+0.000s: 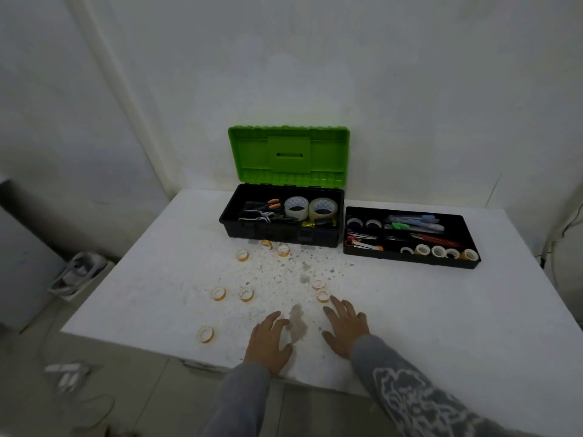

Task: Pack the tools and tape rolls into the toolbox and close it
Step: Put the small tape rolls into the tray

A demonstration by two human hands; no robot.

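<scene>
The black toolbox [233, 230] stands at the back of the white table [441, 310], its green lid [288, 156] raised. Inside lie two big clear tape rolls [296, 208], pliers and other tools. To its right sits the black insert tray [410, 259] holding pens, cutters and small tape rolls. Several small yellow tape rolls [218, 293] are scattered on the table. My left hand [268, 340] and my right hand [345, 326] hover flat near the front edge, fingers spread, holding nothing. My right fingertips are just short of one small roll [323, 295].
The table's front edge runs just under my wrists. A plastered wall stands right behind the toolbox. On the floor to the left lie a pale basket-like object [79, 272] and a white item with a cable [67, 373].
</scene>
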